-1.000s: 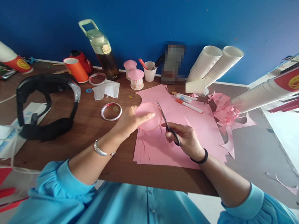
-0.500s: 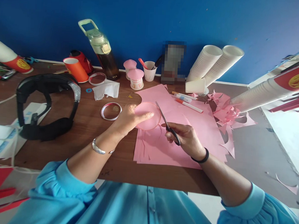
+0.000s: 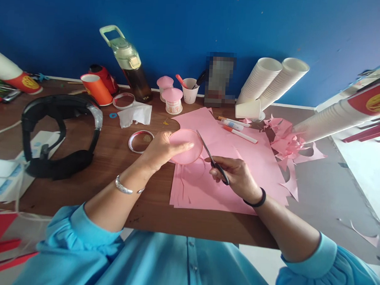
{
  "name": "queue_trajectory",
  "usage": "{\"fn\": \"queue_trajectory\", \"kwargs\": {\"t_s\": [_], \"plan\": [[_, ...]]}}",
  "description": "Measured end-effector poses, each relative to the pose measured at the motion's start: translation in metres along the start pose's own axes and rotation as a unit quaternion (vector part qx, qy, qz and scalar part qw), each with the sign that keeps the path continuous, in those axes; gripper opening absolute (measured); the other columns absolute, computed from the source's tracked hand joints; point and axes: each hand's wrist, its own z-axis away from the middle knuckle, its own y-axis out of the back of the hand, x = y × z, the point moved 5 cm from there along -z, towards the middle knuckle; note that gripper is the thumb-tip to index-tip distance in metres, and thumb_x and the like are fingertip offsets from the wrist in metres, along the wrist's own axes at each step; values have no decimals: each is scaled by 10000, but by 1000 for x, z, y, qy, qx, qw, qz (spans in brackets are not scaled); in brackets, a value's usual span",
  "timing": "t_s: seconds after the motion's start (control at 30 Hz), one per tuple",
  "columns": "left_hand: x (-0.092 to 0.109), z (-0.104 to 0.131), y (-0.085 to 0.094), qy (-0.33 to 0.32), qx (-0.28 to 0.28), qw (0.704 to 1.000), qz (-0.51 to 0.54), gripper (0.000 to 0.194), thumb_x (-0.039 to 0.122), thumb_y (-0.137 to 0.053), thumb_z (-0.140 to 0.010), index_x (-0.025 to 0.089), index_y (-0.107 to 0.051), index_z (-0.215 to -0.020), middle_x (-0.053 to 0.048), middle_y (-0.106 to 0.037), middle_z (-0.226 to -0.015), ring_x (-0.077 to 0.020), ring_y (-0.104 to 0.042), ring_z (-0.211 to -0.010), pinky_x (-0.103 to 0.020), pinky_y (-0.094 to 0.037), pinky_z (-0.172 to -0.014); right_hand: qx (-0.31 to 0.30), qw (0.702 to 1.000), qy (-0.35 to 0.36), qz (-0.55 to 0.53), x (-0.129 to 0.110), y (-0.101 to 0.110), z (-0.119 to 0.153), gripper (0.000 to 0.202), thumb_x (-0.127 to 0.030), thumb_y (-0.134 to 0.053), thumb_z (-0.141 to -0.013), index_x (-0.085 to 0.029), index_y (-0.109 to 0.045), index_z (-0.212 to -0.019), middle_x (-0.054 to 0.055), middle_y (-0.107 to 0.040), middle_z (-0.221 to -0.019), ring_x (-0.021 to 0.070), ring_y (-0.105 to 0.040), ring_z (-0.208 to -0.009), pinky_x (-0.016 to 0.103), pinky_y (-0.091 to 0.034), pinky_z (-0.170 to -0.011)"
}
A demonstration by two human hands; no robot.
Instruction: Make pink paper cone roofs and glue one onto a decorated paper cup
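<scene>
My left hand (image 3: pixel 167 150) pinches a round pink paper disc (image 3: pixel 185 153), thumb on top and the other fingers beneath, out of sight. Black-handled scissors (image 3: pixel 208 151) are in my right hand (image 3: pixel 234 176), their blades pointing up and left beside the disc's right edge. The blades look closed. Under both lies a stack of pink paper sheets (image 3: pixel 219 194). Two small paper-cup houses with pink cone roofs (image 3: pixel 173 100) stand behind. Left of the disc, a tape roll (image 3: pixel 141 141) lies near my left hand.
Behind are a bottle (image 3: pixel 130 68), a cup with pens (image 3: pixel 190 91) and stacked white cups (image 3: pixel 260 80). Markers (image 3: pixel 240 134) lie on the pink sheets, with pink scraps (image 3: pixel 286 140) to the right. A black headset (image 3: pixel 59 137) rests at left, before a blue wall.
My left hand has shifted slightly left with the pink disc, widening the gap to the scissors. My right hand and the scissors are nearly unmoved.
</scene>
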Motion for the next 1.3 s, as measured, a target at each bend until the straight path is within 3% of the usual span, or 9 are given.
{"fn": "queue_trajectory", "kwargs": {"t_s": [0.37, 0.67, 0.8, 0.9, 1.03, 1.13, 1.2, 1.3], "plan": [[1, 0, 0, 18, -5, 999, 30, 382, 458, -859, -721, 174, -789, -967, -62, -782, -920, -243, -720, -897, -294, -584, -743, 3, 1000, 3, 0, -2, 0, 0, 513, -593, -794, -785, -135, -774, -1018, -17, -604, -575, 104, -511, -493, 257, -456, -448], [2, -1, 1, 12, 10, 999, 36, 355, 444, -858, -722, 174, -795, -943, -75, -794, -963, -261, -730, -960, -329, -599, -826, 9, 1000, -17, -25, -1, 0, 1, 510, -577, -824, -759, -139, -757, -1011, -40, -567, -556, 98, -486, -483, 264, -440, -460], [-1, -1, 1, 17, 14, 998, 53, 322, 437, -882, -707, 179, -789, -875, -58, -791, -888, -239, -727, -882, -304, -582, -762, 45, 997, -26, -63, 0, 4, 1, 457, -514, -817, -789, -154, -726, -1056, -23, -620, -629, 110, -541, -549, 263, -455, -506], [-3, 2, -6, 23, -8, 998, 52, 320, 439, -879, -715, 171, -783, -861, -55, -791, -872, -229, -722, -857, -301, -568, -764, 80, 992, 0, -99, 1, 6, 0, 459, -458, -848, -769, -181, -681, -1095, 3, -681, -749, 124, -586, -647, 251, -461, -540], [-5, 11, -28, 61, -111, 991, 43, 332, 436, -840, -755, 161, -807, -937, -73, -807, -958, -245, -731, -899, -324, -568, -814, 98, 988, 27, -121, 2, 4, -2, 486, -426, -882, -736, -212, -629, -1093, 4, -692, -835, 129, -612, -719, 252, -485, -601], [-5, 16, -40, 65, -166, 984, 16, 309, 440, -816, -784, 184, -823, -957, -50, -809, -928, -223, -730, -855, -288, -549, -752, 104, 989, 25, -98, 4, 2, -2, 452, -431, -879, -734, -216, -628, -1043, -17, -658, -791, 126, -610, -713, 264, -500, -647], [-5, 16, -43, 62, -166, 984, 15, 308, 448, -820, -784, 196, -828, -962, -42, -810, -927, -213, -728, -849, -274, -543, -744, 112, 990, 26, -87, 5, 2, -1, 424, -426, -869, -743, -219, -629, -1023, -30, -639, -766, 121, -604, -698, 264, -503, -657], [-10, 16, -43, 68, -110, 990, 59, 311, 438, -853, -753, 190, -824, -940, -46, -811, -945, -209, -727, -857, -278, -558, -776, 136, 986, 39, -88, 6, 3, 0, 401, -407, -861, -753, -223, -626, -1021, -32, -642, -781, 117, -609, -707, 259, -504, -667]]}}
